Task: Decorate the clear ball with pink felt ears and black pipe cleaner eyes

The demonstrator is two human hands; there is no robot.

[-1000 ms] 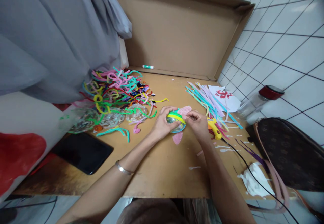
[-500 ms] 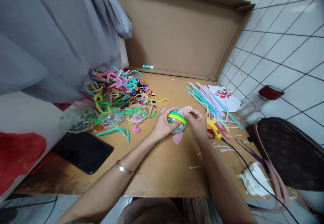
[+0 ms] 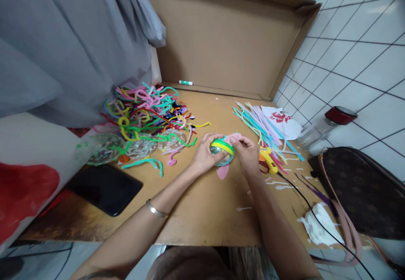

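Over the middle of the table, my left hand (image 3: 205,151) is wrapped round a clear plastic ball (image 3: 218,153) banded with green and yellow pipe cleaners. On the ball's upper right sits a pink pleated piece (image 3: 232,137), pinched between the thumb and fingers of my right hand (image 3: 248,151). A second pink piece (image 3: 222,171), shaped like a fin, sticks out below the ball. Just right of my right hand lies a yellow glue gun (image 3: 268,160) with a black cord.
Tangled pipe cleaners (image 3: 148,107) and clear balls (image 3: 137,147) lie at left, above a black tablet (image 3: 106,189). At right are straight pipe cleaners (image 3: 257,119), a bottle (image 3: 327,123), a brown bag (image 3: 370,191) and a crumpled tissue (image 3: 321,224). A cardboard wall (image 3: 228,39) stands behind.
Hardly anything differs: the whole view has shifted very slightly. Both hands keep the same hold on the ball and the pink piece.
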